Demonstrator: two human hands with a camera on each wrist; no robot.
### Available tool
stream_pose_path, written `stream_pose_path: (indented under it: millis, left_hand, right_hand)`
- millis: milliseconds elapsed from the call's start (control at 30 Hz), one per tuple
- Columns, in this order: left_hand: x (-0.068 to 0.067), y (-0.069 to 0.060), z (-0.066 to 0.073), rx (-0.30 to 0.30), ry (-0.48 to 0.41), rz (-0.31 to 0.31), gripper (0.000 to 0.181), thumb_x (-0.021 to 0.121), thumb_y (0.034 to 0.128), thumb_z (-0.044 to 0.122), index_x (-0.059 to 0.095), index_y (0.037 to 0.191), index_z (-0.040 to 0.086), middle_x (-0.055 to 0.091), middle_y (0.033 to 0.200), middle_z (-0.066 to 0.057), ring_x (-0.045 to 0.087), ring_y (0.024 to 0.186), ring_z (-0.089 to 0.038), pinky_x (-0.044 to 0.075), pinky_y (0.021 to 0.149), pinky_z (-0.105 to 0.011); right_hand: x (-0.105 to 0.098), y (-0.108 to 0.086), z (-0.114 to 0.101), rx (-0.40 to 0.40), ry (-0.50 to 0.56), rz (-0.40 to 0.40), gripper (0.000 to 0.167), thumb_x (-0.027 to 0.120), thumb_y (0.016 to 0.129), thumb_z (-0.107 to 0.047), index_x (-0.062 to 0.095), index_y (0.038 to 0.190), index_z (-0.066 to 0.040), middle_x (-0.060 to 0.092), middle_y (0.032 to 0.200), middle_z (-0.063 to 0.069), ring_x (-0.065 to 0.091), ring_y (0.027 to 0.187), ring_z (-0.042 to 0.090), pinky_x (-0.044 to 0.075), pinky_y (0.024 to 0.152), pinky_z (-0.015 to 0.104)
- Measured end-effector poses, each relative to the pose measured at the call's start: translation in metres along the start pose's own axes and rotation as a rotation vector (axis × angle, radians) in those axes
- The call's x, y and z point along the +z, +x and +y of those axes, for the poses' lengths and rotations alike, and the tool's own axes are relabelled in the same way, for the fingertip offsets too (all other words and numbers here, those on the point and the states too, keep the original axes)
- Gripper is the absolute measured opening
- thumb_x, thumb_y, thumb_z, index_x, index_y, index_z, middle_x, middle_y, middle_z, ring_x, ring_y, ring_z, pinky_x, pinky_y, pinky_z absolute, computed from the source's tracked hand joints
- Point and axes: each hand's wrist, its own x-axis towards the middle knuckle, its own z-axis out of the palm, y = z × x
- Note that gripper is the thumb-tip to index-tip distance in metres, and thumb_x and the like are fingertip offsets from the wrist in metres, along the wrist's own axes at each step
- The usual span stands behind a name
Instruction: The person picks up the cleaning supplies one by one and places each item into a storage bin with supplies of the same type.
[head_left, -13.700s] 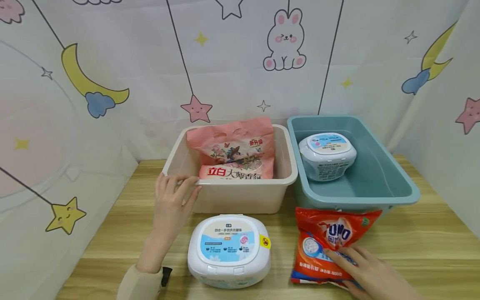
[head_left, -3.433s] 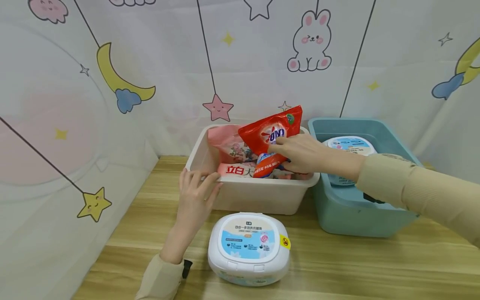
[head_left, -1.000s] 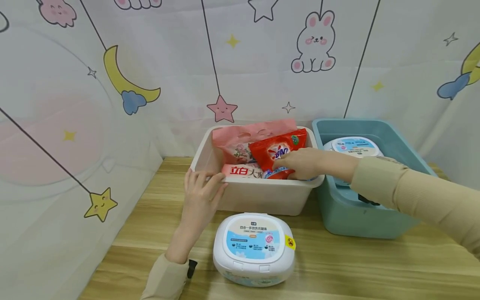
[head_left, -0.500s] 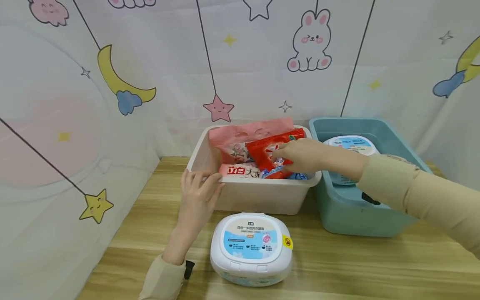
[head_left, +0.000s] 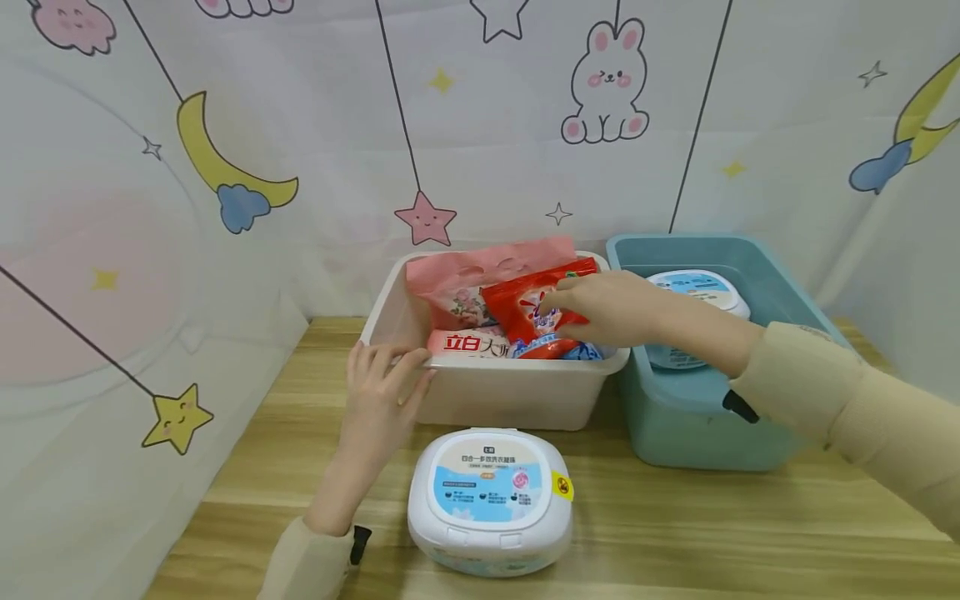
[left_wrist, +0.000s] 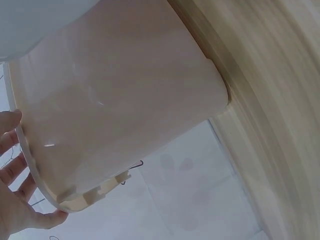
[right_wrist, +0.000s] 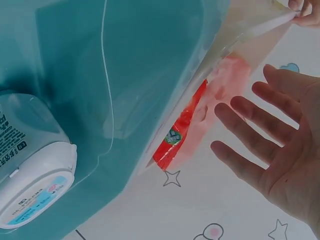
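A red OMO detergent bag sits at the right inside the cream bin, leaning against a pink detergent bag. Just above the red bag is my right hand; in the right wrist view its fingers are spread and hold nothing. My left hand grips the bin's front-left rim, and the left wrist view shows fingertips over that rim. A white lidded tub stands on the table in front of the bin.
A teal bin stands to the right of the cream bin, holding a second white lidded tub, partly hidden by my right arm. A printed cloth hangs behind on the wooden table.
The red bag went from the table in front of the teal bin into the cream bin. My right hand has let go of it and lifted slightly. The left hand keeps to the rim.
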Motion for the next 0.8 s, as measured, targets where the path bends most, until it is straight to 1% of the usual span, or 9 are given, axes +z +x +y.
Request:
stream_pose_path:
  millis: [100, 167, 267, 333, 467, 600, 700, 800]
  left_hand:
    - [-0.002, 0.002, 0.0, 0.012, 0.019, -0.019, 0.024, 0.079, 0.0775, 0.01, 0.069, 0.1, 0.009, 0.064, 0.101, -0.012, 0.054, 0.1, -0.034, 0.03, 0.102, -0.067]
    - [-0.003, 0.003, -0.001, 0.02, 0.03, -0.025, 0.024, 0.079, 0.0774, 0.01, 0.069, 0.099, 0.01, 0.064, 0.1, -0.012, 0.055, 0.1, -0.034, 0.031, 0.102, -0.067]
    - [-0.003, 0.004, -0.001, 0.025, 0.042, -0.034, 0.024, 0.079, 0.0772, 0.011, 0.069, 0.099, 0.01, 0.065, 0.099, -0.012, 0.056, 0.099, -0.033, 0.031, 0.102, -0.066]
    - [-0.003, 0.004, -0.001, 0.026, 0.047, -0.041, 0.024, 0.08, 0.077, 0.012, 0.069, 0.099, 0.011, 0.065, 0.099, -0.011, 0.056, 0.099, -0.033, 0.032, 0.101, -0.066]
    - [-0.004, 0.004, -0.002, 0.032, 0.057, -0.057, 0.024, 0.079, 0.0775, 0.013, 0.069, 0.099, 0.011, 0.065, 0.099, -0.01, 0.056, 0.098, -0.032, 0.033, 0.1, -0.065]
    - [-0.006, 0.007, -0.003, 0.049, 0.06, -0.065, 0.024, 0.079, 0.078, 0.013, 0.069, 0.099, 0.011, 0.065, 0.099, -0.009, 0.056, 0.097, -0.031, 0.036, 0.099, -0.059]
    - [-0.006, 0.007, -0.003, 0.063, 0.066, -0.063, 0.024, 0.079, 0.0778, 0.013, 0.069, 0.099, 0.01, 0.065, 0.098, -0.009, 0.055, 0.096, -0.031, 0.038, 0.094, -0.055]
    - [-0.006, 0.008, -0.003, 0.074, 0.074, -0.061, 0.023, 0.079, 0.0778, 0.013, 0.069, 0.099, 0.01, 0.065, 0.097, -0.009, 0.055, 0.096, -0.032, 0.04, 0.092, -0.053]
  right_hand:
    - [-0.001, -0.006, -0.001, 0.006, 0.006, 0.023, 0.036, 0.068, 0.088, -0.028, 0.063, 0.123, -0.021, 0.065, 0.125, 0.007, 0.066, 0.099, 0.024, 0.058, 0.076, 0.036]
    - [-0.002, -0.01, -0.001, 0.023, 0.014, 0.031, 0.037, 0.069, 0.088, -0.029, 0.063, 0.124, -0.021, 0.063, 0.128, 0.008, 0.066, 0.099, 0.025, 0.058, 0.074, 0.035]
    - [-0.002, -0.017, -0.002, 0.045, 0.024, 0.046, 0.039, 0.069, 0.087, -0.029, 0.063, 0.125, -0.022, 0.06, 0.134, 0.011, 0.065, 0.104, 0.026, 0.059, 0.077, 0.039]
    - [-0.002, -0.023, -0.003, 0.053, 0.038, 0.063, 0.039, 0.07, 0.087, -0.029, 0.063, 0.124, -0.022, 0.059, 0.134, 0.011, 0.065, 0.106, 0.027, 0.058, 0.08, 0.04]
    - [0.0, -0.034, -0.003, 0.057, 0.065, 0.116, 0.036, 0.07, 0.087, -0.028, 0.065, 0.121, -0.022, 0.063, 0.126, 0.007, 0.064, 0.101, 0.023, 0.058, 0.078, 0.038]
    - [0.003, -0.042, 0.0, 0.054, 0.088, 0.174, 0.034, 0.07, 0.087, -0.028, 0.065, 0.12, -0.021, 0.065, 0.12, 0.003, 0.064, 0.098, 0.019, 0.058, 0.076, 0.035]
    - [0.006, -0.047, 0.002, 0.047, 0.099, 0.204, 0.033, 0.069, 0.088, -0.028, 0.066, 0.119, -0.02, 0.066, 0.115, 0.001, 0.064, 0.097, 0.017, 0.057, 0.075, 0.033]
    - [0.01, -0.052, 0.003, 0.045, 0.107, 0.226, 0.031, 0.067, 0.089, -0.028, 0.066, 0.119, -0.019, 0.067, 0.113, 0.0, 0.065, 0.094, 0.016, 0.057, 0.073, 0.033]
